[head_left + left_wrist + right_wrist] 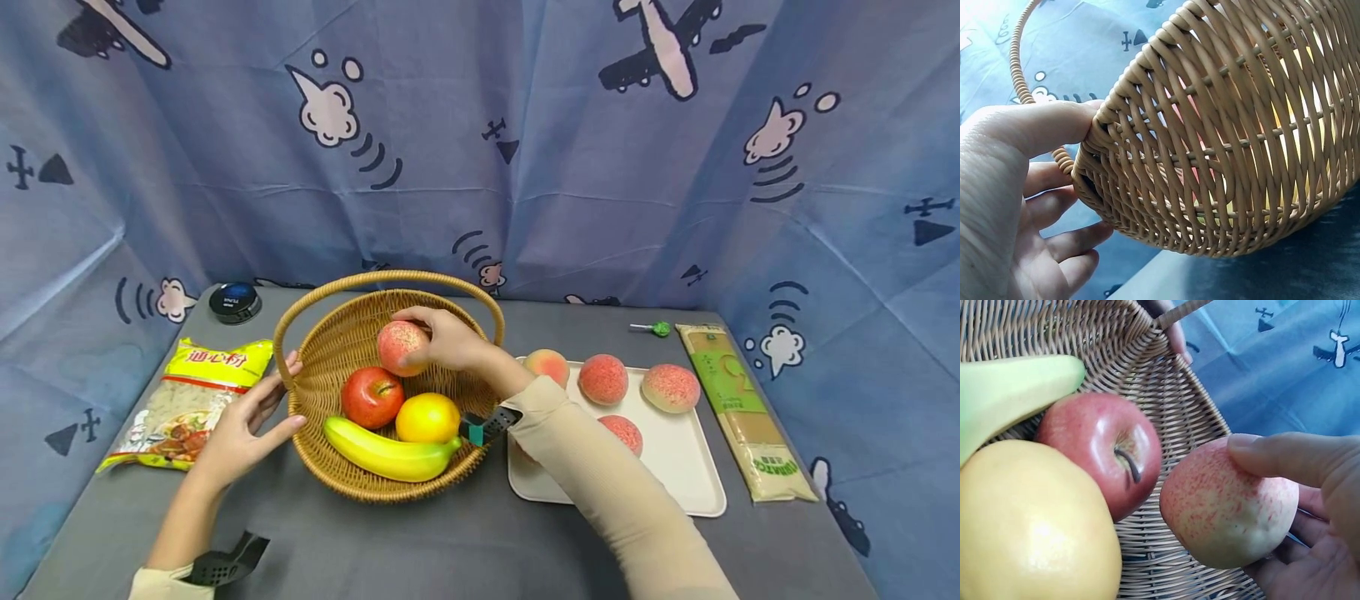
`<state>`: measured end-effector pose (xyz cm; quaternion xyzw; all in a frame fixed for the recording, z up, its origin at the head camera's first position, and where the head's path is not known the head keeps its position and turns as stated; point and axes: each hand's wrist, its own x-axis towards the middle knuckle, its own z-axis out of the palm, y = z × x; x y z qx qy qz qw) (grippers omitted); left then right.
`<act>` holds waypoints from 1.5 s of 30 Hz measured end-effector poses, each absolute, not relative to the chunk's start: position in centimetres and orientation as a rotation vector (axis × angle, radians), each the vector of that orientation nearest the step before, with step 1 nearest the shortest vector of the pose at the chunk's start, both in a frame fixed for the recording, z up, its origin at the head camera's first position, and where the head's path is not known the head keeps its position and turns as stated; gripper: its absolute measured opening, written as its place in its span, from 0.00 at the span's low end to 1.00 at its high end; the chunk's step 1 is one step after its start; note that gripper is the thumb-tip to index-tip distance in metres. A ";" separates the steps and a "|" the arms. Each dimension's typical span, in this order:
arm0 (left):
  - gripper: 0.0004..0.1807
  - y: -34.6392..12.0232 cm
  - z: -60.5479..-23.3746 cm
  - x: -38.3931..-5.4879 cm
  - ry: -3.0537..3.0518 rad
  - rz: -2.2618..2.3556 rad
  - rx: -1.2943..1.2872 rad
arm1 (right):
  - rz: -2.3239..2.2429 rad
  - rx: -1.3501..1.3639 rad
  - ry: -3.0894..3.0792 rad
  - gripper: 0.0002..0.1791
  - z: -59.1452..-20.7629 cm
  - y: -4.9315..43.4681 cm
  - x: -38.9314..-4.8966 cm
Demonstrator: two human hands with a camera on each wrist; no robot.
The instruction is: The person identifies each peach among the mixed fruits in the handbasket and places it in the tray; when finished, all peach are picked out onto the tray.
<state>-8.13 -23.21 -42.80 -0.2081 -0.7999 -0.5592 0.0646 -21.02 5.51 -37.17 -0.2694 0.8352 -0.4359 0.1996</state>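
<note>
A wicker basket (315, 458) with an arched handle stands on the grey table. My left hand (243, 425) holds the basket's left rim beside the handle's foot, thumb (1054, 128) on one side and fingers on the other. My right hand (450, 340) grips a pink speckled peach (401, 346) inside the basket, near its back wall. Close to this peach (1229, 506) lies a red apple (372, 396). A yellow lemon-like fruit (427, 418) and a banana (390, 450) lie in front of it.
On the right, a white tray (675, 467) bears several peaches (603, 379), partly hidden by my right sleeve. Beyond it lie a noodle packet (742, 408) and a green lollipop (660, 329). Left of the basket are a yellow pasta bag (191, 404) and a dark round tin (235, 302).
</note>
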 end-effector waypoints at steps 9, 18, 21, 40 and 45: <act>0.35 -23.2 -42.7 -7.9 -2.362 -1.721 -0.622 | -1.400 -0.759 2.242 0.36 -35.3 6.6 -19.5; 0.36 -23.3 -42.8 -7.8 -2.346 -1.735 -0.629 | -1.542 -0.891 2.147 0.37 -34.1 8.6 -16.9; 0.35 -23.4 -42.9 -7.8 -2.357 -1.734 -0.625 | -1.606 -0.926 2.116 0.37 -33.8 9.4 -16.0; 0.35 -23.3 -42.9 -7.8 -2.374 -1.733 -0.605 | -1.920 -0.991 2.081 0.40 -33.3 18.9 -9.4; 0.35 -23.3 -42.8 -7.9 -2.367 -1.737 -0.620 | -1.974 -0.927 2.212 0.41 -34.1 22.7 -8.1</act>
